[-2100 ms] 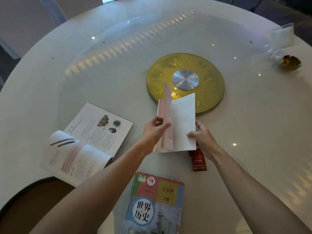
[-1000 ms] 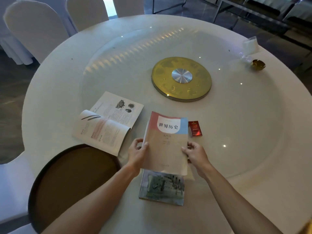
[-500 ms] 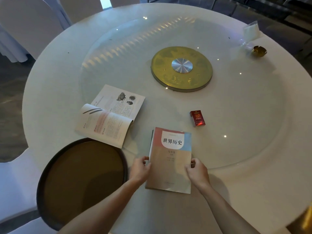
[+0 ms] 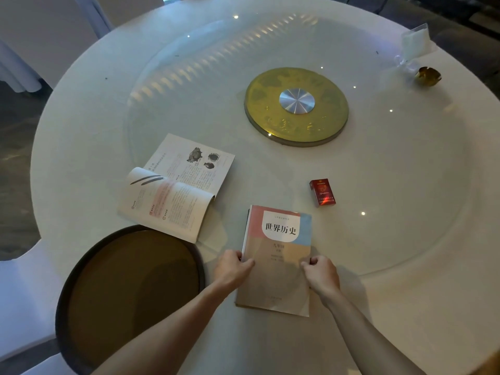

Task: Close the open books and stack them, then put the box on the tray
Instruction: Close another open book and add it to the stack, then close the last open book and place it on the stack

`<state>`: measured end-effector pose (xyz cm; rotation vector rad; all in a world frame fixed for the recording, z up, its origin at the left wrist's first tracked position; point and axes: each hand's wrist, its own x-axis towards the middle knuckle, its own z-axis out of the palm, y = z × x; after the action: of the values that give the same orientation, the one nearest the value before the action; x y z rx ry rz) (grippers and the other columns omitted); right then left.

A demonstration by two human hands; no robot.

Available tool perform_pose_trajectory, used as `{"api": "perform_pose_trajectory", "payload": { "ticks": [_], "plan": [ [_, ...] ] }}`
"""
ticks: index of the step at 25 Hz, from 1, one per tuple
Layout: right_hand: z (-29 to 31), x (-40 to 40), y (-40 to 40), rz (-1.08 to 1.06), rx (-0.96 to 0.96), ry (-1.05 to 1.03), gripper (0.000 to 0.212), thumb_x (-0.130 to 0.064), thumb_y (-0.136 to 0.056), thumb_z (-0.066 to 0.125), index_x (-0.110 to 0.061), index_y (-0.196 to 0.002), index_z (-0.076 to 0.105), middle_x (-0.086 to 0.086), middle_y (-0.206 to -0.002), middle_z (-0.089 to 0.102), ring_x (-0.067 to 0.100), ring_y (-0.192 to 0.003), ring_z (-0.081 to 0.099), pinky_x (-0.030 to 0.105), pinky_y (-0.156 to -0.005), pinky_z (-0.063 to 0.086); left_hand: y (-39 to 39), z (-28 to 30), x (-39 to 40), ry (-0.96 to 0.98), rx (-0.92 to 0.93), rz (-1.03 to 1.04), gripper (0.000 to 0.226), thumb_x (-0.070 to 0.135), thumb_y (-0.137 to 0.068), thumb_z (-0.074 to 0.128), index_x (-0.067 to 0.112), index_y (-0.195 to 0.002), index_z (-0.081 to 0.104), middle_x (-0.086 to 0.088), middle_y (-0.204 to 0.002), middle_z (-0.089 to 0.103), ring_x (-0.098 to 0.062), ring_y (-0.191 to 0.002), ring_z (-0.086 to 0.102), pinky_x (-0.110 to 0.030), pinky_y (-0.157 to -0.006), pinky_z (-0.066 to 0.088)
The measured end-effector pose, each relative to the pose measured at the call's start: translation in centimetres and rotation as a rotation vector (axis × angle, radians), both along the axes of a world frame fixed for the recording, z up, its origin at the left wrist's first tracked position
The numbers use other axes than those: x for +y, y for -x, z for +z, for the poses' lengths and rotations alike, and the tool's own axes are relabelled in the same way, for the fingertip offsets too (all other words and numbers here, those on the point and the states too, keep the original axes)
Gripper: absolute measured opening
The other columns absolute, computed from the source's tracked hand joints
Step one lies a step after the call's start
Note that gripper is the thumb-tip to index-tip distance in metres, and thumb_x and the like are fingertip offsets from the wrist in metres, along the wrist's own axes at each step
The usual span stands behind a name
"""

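A closed book (image 4: 278,253) with a pink, blue and tan cover lies near the table's front edge, stacked on another book that it hides. My left hand (image 4: 232,267) grips its left edge. My right hand (image 4: 320,274) rests curled on its right edge. One open book (image 4: 176,185) lies to the left, pages up, its near corner over the rim of the round dark tray (image 4: 130,296). A small red box (image 4: 322,192) lies flat on the glass, beyond the closed book and to its right.
A gold disc with a silver hub (image 4: 296,105) marks the centre of the glass turntable on the round white table (image 4: 81,109). A small gold bowl (image 4: 428,75) and a clear holder (image 4: 414,39) sit far right. White-covered chairs stand at the left.
I closed the book I held upright, carried it toward me and laid it on the closed book near the table edge. Both hands now rest at its sides.
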<state>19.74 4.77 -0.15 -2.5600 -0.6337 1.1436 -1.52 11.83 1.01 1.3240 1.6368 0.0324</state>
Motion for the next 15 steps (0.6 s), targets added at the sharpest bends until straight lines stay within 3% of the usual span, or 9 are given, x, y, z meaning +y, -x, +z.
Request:
{"api": "perform_pose_trajectory", "payload": {
  "ticks": [6, 9, 11, 15],
  "plan": [
    [0.8, 3.4, -1.7, 0.025, -0.020, 0.002, 0.024, -0.032, -0.090, 0.063, -0.009, -0.093, 0.069, 0.008, -0.097, 0.076, 0.031, -0.090, 0.070, 0.043, -0.081, 0.057, -0.9, 0.2, 3.4, 0.065, -0.151, 0.080, 0.027, 0.034, -0.088, 0.066, 0.012, -0.099, 0.075, -0.003, -0.098, 0.076, -0.012, -0.080, 0.070, -0.026, -0.063, 0.055],
    [1.9, 6.4, -1.2, 0.176, -0.262, -0.033, 0.037, -0.030, -0.090, 0.068, -0.007, -0.119, 0.064, 0.016, -0.120, 0.066, 0.035, -0.114, 0.062, 0.046, -0.094, 0.053, 0.3, 0.3, 4.8, 0.027, -0.167, 0.205, 0.046, 0.033, -0.089, 0.068, 0.009, -0.128, 0.065, -0.007, -0.120, 0.070, -0.019, -0.105, 0.066, -0.031, -0.087, 0.054],
    [2.9, 10.1, -0.2, 0.277, -0.317, -0.186, 0.044, -0.027, -0.092, 0.068, -0.006, -0.129, 0.060, 0.018, -0.129, 0.061, 0.037, -0.124, 0.056, 0.050, -0.102, 0.052, 2.0, 0.4, 6.3, -0.041, -0.177, 0.393, 0.046, 0.034, -0.088, 0.070, 0.011, -0.128, 0.064, -0.006, -0.118, 0.070, -0.018, -0.104, 0.065, -0.028, -0.083, 0.052],
    [4.6, 19.4, 3.4, 0.552, -0.121, -0.345, 0.042, -0.023, -0.096, 0.063, -0.007, -0.135, 0.063, 0.014, -0.128, 0.066, 0.027, -0.118, 0.063, 0.042, -0.102, 0.052, 6.7, 0.7, 9.8, -0.154, -0.165, 0.776, 0.044, 0.040, -0.085, 0.072, 0.016, -0.121, 0.063, -0.002, -0.116, 0.068, -0.014, -0.095, 0.063, -0.020, -0.064, 0.044]
  ]
}}
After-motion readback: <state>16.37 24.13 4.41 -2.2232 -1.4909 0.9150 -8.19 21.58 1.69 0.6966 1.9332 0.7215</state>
